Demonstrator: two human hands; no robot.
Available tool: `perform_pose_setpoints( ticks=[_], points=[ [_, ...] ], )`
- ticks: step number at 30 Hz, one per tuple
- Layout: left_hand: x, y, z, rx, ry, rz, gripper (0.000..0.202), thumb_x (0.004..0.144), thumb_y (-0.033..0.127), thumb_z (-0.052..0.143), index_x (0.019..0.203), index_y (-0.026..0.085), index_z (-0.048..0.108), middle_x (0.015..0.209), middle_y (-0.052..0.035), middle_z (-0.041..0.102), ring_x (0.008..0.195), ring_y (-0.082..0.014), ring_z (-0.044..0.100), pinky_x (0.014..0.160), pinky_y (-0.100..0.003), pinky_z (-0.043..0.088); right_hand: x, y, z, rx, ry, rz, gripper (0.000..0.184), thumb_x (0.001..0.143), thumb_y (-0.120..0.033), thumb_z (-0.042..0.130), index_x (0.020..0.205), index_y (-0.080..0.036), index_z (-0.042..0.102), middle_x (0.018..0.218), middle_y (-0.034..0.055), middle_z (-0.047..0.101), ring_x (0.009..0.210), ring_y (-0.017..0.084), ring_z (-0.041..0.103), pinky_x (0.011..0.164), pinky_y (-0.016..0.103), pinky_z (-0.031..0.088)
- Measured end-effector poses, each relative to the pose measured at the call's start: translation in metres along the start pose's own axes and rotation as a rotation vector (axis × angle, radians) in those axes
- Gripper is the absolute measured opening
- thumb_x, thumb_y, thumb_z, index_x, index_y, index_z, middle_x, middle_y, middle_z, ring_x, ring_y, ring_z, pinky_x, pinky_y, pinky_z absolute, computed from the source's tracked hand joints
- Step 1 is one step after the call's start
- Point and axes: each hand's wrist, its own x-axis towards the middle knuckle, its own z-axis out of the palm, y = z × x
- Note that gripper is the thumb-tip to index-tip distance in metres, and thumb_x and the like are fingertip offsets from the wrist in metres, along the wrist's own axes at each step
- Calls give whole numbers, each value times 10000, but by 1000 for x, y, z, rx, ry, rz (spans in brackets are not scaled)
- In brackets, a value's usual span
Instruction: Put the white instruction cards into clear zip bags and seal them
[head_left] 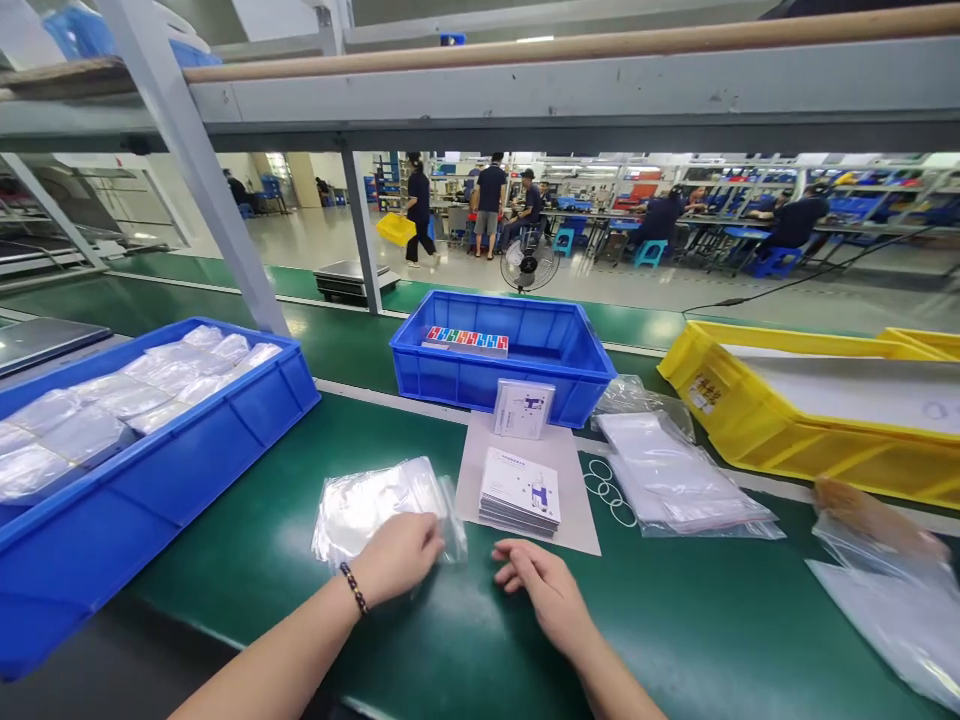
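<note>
My left hand (401, 553), with a dark beaded bracelet at the wrist, lies over a loose pile of clear plastic bags (375, 500). Its fingers are curled together at the pile's right side, pinching a clear bag (454, 525) that juts out there. To the right, my right hand (541, 590) hovers near the table with bent, slightly parted fingers and nothing in them. Just beyond it a stack of white printed booklets (519, 485) lies on a sheet of paper (577, 510). Another printed pack (523, 408) leans upright against the blue bin (495, 378).
At left stands a blue bin (225, 440) filled with bagged packs. White rings (609, 490) and bagged white sheets (682, 480) lie right of the booklets. A yellow bin (787, 430) stands behind more bags (885, 610). A shelf beam (525, 95) crosses above.
</note>
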Motion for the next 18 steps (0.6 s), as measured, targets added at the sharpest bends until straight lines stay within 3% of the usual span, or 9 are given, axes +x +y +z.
perform_pose_setpoints(
  ticks=[2,4,7,10,12,15,18],
  points=[
    [-6,21,10,-31,-107,104,172,767,280,464,692,172,575,672,-31,606,656,-172,551,546,-235,318,1,5,9,82,-121,189,367,754,-500,446,806,-149,542,651,42,590,481,137,551,437,247,435],
    [-4,35,18,-75,-185,163,164,725,308,519,648,172,570,631,-22,589,625,-171,538,525,-237,306,1,11,11,11,-105,219,245,732,-406,490,748,-162,507,551,-9,535,430,110,496,401,209,375],
    [10,45,29,-276,-205,180,253,734,371,508,594,163,535,566,-2,550,543,-142,502,490,-230,305,-1,16,7,-333,38,40,120,746,-266,460,665,-180,481,513,-21,508,459,108,472,442,210,366],
    [28,49,39,-689,-273,39,320,773,409,452,586,152,492,495,25,493,403,-93,431,404,-207,284,-3,16,1,-627,111,-178,189,810,-230,375,684,-182,507,572,9,567,507,124,516,493,226,401],
    [34,52,43,-907,-312,-83,305,793,370,402,598,149,480,472,40,460,339,-73,383,349,-192,253,-2,19,-2,-716,126,-322,242,844,-213,324,753,-178,546,643,32,614,557,132,570,530,229,441],
    [36,56,47,-1029,-268,-178,239,780,251,369,598,144,481,508,37,482,333,-57,377,337,-177,282,0,33,-9,-772,119,-523,289,869,-222,312,963,-182,582,761,55,658,664,147,635,600,227,500],
    [39,56,51,-1114,-219,-256,226,752,221,429,554,133,493,503,23,499,353,-64,411,358,-182,335,5,58,-19,-794,54,-580,312,867,-352,364,1047,-234,590,867,64,672,741,182,655,538,224,529]
  ],
)
